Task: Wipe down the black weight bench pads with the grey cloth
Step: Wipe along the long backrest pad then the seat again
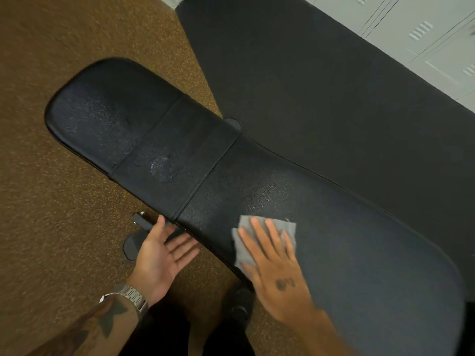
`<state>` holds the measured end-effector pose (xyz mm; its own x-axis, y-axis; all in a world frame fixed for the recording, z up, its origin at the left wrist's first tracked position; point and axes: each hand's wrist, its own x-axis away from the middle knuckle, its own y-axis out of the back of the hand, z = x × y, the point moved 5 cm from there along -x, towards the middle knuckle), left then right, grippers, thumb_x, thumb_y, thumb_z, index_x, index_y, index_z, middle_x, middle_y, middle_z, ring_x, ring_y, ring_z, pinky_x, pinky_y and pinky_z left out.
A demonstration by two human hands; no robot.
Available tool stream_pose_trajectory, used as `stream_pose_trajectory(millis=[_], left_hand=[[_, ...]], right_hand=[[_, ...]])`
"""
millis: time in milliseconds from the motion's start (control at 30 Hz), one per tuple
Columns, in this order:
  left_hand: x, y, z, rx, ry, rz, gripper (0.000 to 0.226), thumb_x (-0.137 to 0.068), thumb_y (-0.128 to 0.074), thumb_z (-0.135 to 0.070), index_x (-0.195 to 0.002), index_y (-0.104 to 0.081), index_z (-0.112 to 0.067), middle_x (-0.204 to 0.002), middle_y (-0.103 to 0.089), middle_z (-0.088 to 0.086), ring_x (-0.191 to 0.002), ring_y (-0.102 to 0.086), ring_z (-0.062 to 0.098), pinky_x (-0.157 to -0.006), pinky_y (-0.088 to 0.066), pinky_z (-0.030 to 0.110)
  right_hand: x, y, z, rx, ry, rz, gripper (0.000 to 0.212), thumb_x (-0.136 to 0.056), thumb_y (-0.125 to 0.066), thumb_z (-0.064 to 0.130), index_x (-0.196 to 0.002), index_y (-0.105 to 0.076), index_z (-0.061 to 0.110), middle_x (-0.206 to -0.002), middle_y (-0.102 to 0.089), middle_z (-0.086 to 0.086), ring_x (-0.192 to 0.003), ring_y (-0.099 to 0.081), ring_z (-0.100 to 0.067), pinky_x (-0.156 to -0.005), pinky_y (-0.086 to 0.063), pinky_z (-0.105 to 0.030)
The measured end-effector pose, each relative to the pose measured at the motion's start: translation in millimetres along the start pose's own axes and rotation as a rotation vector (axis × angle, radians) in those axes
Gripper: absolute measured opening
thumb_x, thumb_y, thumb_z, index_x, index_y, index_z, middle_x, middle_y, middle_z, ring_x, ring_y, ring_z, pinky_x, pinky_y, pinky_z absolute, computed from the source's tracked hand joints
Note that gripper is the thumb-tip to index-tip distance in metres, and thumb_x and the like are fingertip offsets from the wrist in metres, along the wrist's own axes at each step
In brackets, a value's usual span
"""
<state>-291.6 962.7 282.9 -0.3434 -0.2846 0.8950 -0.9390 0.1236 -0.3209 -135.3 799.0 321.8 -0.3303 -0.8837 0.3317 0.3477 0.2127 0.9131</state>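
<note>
A black weight bench runs diagonally across the view, its smaller seat pad (108, 111) at upper left and its long back pad (359, 240) stretching to lower right. My right hand (277, 273) lies flat, fingers spread, pressing the grey cloth (244, 242) onto the near edge of the back pad. The cloth sticks out above and left of my fingers. My left hand (162, 255) hovers palm-up and empty beside the bench's near edge, a metal watch on its wrist. Damp, shiny patches show on both pads.
Brown speckled floor (51, 201) lies left of the bench and a dark mat (308, 73) lies beyond it. Pale grey lockers (424, 34) line the top right. A bench frame bracket (141, 219) and a foot stick out under the left hand. My dark shoe (239, 301) stands below the bench.
</note>
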Motion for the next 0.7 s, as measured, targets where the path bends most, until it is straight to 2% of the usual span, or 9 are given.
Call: stream_pose_trajectory(millis=[133, 267, 367, 467, 600, 667, 700], left_hand=[[5.1, -2.5, 6.3, -0.033, 0.004, 0.005, 0.062, -0.094, -0.045, -0.057, -0.138, -0.052, -0.014, -0.130, -0.065, 0.017, -0.118, -0.063, 0.034, -0.106, -0.044, 0.050], [9.4, -6.7, 13.3, -0.024, 0.015, -0.009, 0.063, -0.094, -0.046, -0.057, -0.140, -0.050, -0.015, -0.131, -0.064, 0.016, -0.119, -0.062, 0.034, -0.104, -0.046, 0.049], [15.8, -13.5, 20.1, -0.010, 0.004, -0.025, 0.061, -0.094, -0.047, -0.054, -0.141, -0.048, -0.015, -0.131, -0.062, 0.015, -0.119, -0.061, 0.033, -0.098, -0.049, 0.046], [24.2, -19.8, 28.5, -0.023, -0.012, -0.031, 0.061, -0.094, -0.049, -0.055, -0.142, -0.048, -0.016, -0.131, -0.062, 0.012, -0.118, -0.061, 0.030, -0.099, -0.049, 0.045], [37.8, -27.4, 39.0, -0.075, -0.002, -0.021, 0.060, -0.091, -0.050, -0.056, -0.137, -0.053, -0.018, -0.132, -0.063, 0.009, -0.119, -0.062, 0.027, -0.102, -0.048, 0.045], [44.9, -28.9, 42.4, -0.233, -0.083, -0.105, 0.052, -0.090, -0.054, -0.055, -0.130, -0.058, -0.022, -0.127, -0.065, 0.003, -0.117, -0.063, 0.023, -0.102, -0.048, 0.045], [48.6, -27.7, 40.6, -0.388, -0.182, -0.200, 0.046, -0.089, -0.057, -0.054, -0.125, -0.062, -0.026, -0.126, -0.066, -0.001, -0.116, -0.062, 0.019, -0.103, -0.046, 0.044]], right_hand=[[33.5, 7.2, -75.2, 0.011, -0.159, -0.057, 0.060, -0.102, -0.029, 0.040, -0.158, -0.015, 0.029, -0.167, -0.009, 0.001, -0.153, -0.008, -0.025, -0.122, -0.005, -0.043], [12.4, 25.0, -129.4, -0.056, -0.284, -0.092, 0.058, -0.102, -0.015, 0.049, -0.157, -0.004, 0.034, -0.167, 0.001, 0.004, -0.153, 0.007, -0.017, -0.123, 0.005, -0.038], [-31.8, 41.0, -138.1, -0.054, -0.332, -0.158, 0.058, -0.100, -0.011, 0.051, -0.155, -0.001, 0.035, -0.167, 0.001, 0.001, -0.153, 0.008, -0.021, -0.123, 0.000, -0.044], [-82.8, 53.0, -117.6, -0.010, -0.323, -0.170, 0.066, -0.099, -0.007, 0.050, -0.157, -0.007, 0.020, -0.166, -0.006, -0.010, -0.153, 0.001, -0.031, -0.123, -0.003, -0.047], [-115.3, 43.8, -43.1, -0.005, -0.151, -0.120, 0.065, -0.100, -0.008, 0.048, -0.158, -0.003, 0.021, -0.166, 0.002, -0.011, -0.153, 0.006, -0.032, -0.121, 0.001, -0.048], [-105.0, 31.2, -6.6, 0.004, -0.046, -0.111, 0.063, -0.101, -0.015, 0.046, -0.159, -0.007, 0.022, -0.166, 0.000, -0.010, -0.153, 0.005, -0.031, -0.122, 0.000, -0.048], [-94.0, 23.9, 5.2, 0.001, -0.007, -0.105, 0.062, -0.102, -0.020, 0.045, -0.159, -0.010, 0.023, -0.167, -0.001, -0.009, -0.153, 0.004, -0.031, -0.122, 0.001, -0.047]])
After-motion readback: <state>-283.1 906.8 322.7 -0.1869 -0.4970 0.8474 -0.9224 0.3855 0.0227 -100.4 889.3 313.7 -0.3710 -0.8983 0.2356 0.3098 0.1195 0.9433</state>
